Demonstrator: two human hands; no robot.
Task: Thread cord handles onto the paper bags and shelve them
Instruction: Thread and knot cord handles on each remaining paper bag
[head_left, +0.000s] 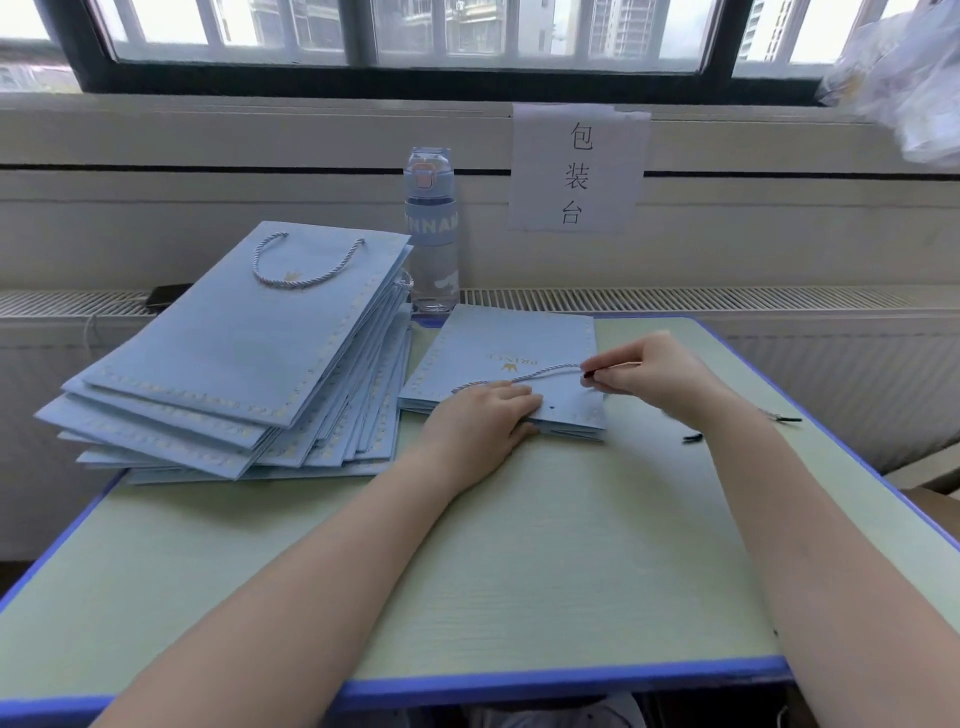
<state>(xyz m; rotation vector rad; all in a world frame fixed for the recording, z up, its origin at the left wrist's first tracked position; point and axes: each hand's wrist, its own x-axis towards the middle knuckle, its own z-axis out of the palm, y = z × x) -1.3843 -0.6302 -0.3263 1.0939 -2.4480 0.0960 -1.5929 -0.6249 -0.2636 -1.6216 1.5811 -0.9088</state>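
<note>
One bag is pressed by flat fingers of the left hand, one cord pinched by the right hand. One stack is piled past the bench at its left edge.

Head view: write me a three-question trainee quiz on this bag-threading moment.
1. True or false: the right hand pinches the cord.
2. The left hand presses on: A) the stack B) the single bag C) the bottle.
3. Fill in: a cord ___ already lies looped on top of the stack.
Key: 1 true; 2 B; 3 handle.
</note>
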